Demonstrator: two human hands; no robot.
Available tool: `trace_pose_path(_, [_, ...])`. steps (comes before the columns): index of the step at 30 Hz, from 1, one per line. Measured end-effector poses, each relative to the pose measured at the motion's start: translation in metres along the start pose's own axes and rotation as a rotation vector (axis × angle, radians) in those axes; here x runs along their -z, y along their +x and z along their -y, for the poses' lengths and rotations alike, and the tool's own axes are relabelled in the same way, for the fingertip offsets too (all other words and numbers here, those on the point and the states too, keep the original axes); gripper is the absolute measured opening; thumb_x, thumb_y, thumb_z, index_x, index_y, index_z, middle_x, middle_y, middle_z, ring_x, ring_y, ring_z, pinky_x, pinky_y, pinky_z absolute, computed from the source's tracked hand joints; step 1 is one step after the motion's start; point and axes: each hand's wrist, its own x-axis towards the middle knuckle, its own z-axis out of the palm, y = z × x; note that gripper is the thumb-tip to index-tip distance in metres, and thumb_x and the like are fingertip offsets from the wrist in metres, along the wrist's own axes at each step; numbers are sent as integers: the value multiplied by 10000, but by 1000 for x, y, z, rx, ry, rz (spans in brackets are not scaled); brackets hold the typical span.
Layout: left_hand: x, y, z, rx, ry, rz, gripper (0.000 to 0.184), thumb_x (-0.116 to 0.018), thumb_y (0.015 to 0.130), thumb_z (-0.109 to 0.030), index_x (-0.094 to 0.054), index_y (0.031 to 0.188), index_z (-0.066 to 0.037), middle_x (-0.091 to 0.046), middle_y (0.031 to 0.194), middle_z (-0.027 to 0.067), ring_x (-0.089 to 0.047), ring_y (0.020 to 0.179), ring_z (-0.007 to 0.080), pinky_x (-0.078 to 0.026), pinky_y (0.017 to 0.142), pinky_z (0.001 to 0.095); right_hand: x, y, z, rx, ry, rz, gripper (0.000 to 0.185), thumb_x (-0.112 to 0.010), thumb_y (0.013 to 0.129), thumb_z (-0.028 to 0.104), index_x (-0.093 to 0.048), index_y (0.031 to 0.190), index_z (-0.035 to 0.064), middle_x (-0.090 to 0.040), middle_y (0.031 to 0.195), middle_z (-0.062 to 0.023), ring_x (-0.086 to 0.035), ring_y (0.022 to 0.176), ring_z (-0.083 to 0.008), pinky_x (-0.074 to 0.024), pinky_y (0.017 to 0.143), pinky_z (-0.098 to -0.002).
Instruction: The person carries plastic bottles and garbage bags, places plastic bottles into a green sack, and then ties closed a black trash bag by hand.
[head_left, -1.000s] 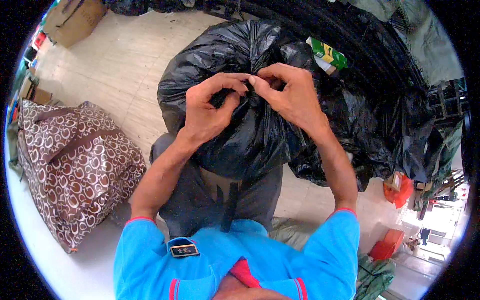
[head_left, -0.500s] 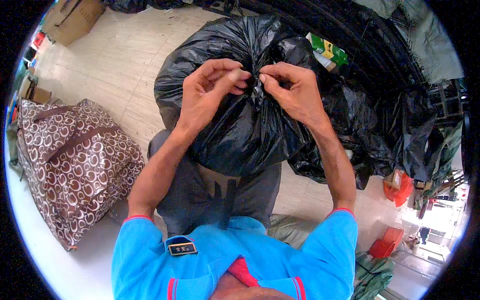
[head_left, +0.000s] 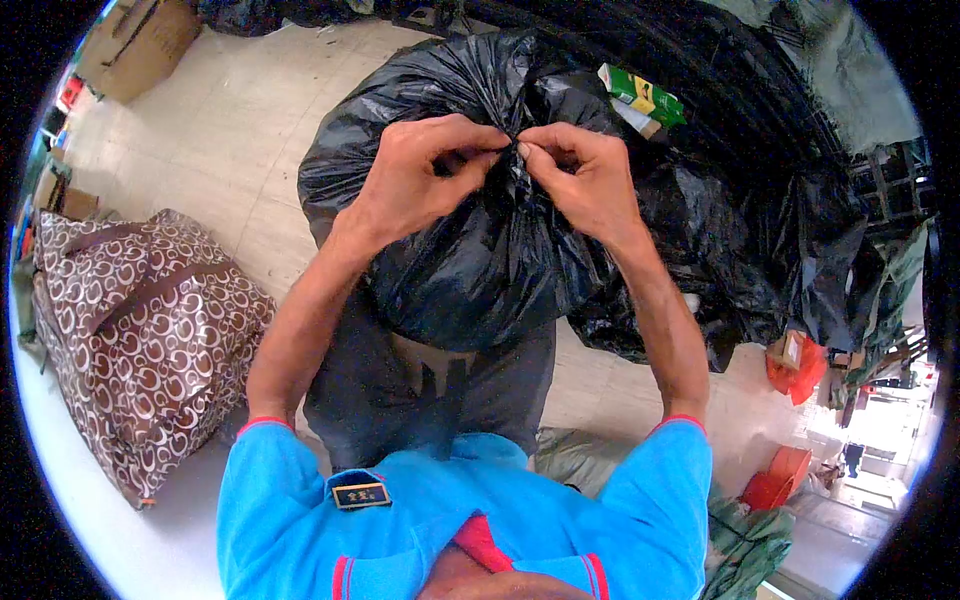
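A large, full black plastic bag (head_left: 450, 290) stands between my knees, its top gathered into creases. At the gathered top, my left hand (head_left: 435, 165) pinches the black plastic between thumb and fingers. Right beside it, my right hand (head_left: 575, 175) also pinches the plastic, thumb against forefinger. The fingertips of both hands nearly meet at the gather, and the small bit of plastic between them is mostly hidden.
A brown patterned bag (head_left: 150, 340) sits at the left. More black plastic bags (head_left: 730, 260) lie at the right, with a green carton (head_left: 642, 95) beyond. A cardboard box (head_left: 140, 50) is at the upper left, red bags (head_left: 797, 368) at the right.
My left hand was apart from the gather half a second ago with its fingers loosely curled; it has moved right and closed on the plastic beside my right hand.
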Motion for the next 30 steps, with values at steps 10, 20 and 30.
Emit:
trace_pose_path(10, [-12, 29, 2, 1, 34, 154, 198, -693, 802, -53, -704, 996, -17, -720, 875, 105, -693, 787, 164, -549, 722, 287, 23, 5, 0, -390, 280, 53, 160, -677, 865, 136, -721, 942, 2, -653, 716, -24, -520, 558, -72, -387, 500, -235])
trace_pose_path(20, [-32, 14, 13, 172, -94, 73, 174, -698, 824, -52, -701, 987, 7, -725, 922, 73, -671, 850, 120, -544, 777, 271, 39, 6, 6, -387, 222, 122, 304, -687, 881, 282, -693, 1040, 23, -694, 778, -71, -641, 598, -124, -464, 469, -258])
trace_pose_path(30, [-41, 15, 10, 162, -160, -38, 355, -744, 827, -93, -636, 1159, -27, -706, 975, 64, -642, 865, 108, -530, 787, 263, 42, 1, 0, 216, -355, -23, 196, -703, 827, 172, -711, 991, 66, -666, 860, -127, -664, 791, -302, -530, 696, -353])
